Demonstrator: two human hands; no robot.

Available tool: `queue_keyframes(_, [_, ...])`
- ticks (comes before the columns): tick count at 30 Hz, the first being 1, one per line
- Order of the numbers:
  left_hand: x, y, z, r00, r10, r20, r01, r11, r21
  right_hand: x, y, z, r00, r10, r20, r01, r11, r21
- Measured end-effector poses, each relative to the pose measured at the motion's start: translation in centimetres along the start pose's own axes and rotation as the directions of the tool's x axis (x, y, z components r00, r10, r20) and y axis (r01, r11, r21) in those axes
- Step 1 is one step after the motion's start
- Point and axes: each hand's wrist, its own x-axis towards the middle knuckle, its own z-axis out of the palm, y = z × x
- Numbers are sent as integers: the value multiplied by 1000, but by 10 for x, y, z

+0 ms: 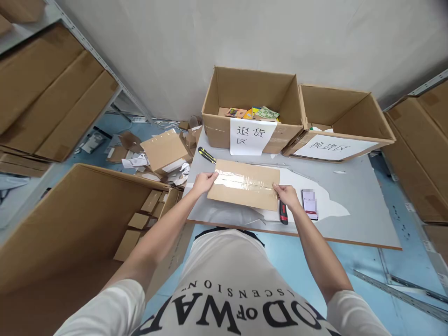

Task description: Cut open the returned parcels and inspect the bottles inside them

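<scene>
A flat brown cardboard parcel (245, 184) sealed with clear tape lies on the grey table (360, 205) in front of me. My left hand (204, 181) grips its left edge. My right hand (287, 194) holds its right edge. Just under my right hand a red-and-black box cutter (283, 213) lies on the table. A yellow-and-black cutter (206, 155) rests beyond the parcel's left corner. To the right of my right hand lies a phone (310, 204).
Two open cartons with paper labels stand at the table's back: one (252, 109) holding small packets, one (338, 123) to its right. A large open box (80, 224) with flat cartons stands at my left. Cardboard scraps (161, 151) litter the floor. Shelves (52, 88) with flattened cardboard flank both sides.
</scene>
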Motion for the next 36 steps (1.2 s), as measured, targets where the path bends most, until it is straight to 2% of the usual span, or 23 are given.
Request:
queue_keyframes(4, [3,-13,4,992,-53,112,68,989,-134,4,2,3,1000,25,15,-25,1000,-16])
queue_keyframes(8, [-4,-24,7,976,13,218,62,941,-331,4,5,6,999,44,-12,-45,999,-5])
queue_keyframes(16, [-13,-22,14,991,-31,133,85,903,-420,-3,5,11,994,72,-84,-69,997,37])
queue_keyframes(19, [-15,-23,19,997,-30,78,59,913,-403,0,15,6,995,97,-32,-90,981,172])
queue_keyframes(21, [-17,-24,22,999,-30,33,40,922,-386,2,32,1,989,138,-50,-121,959,255])
queue_keyframes(23, [-19,-25,25,999,-36,-20,26,929,-370,1,54,-3,970,187,-153,-160,972,172])
queue_keyframes(25, [-22,-25,27,996,-42,-81,12,939,-344,-4,78,0,952,206,-228,-227,971,-73])
queue_keyframes(27, [-26,-25,28,990,-33,-134,-9,953,-302,-11,97,9,952,242,-189,-291,909,-298])
queue_keyframes(29, [-30,-24,28,985,-10,-175,-34,969,-243,-19,110,23,938,320,-133,-346,835,-428])
queue_keyframes(32, [-36,-21,27,978,34,-206,-67,985,-157,-26,118,41,906,405,-125,-410,761,-502])
queue_keyframes(36, [-38,-16,26,972,74,-223,-96,991,-92,-27,119,50,904,408,-126,-414,768,-489])
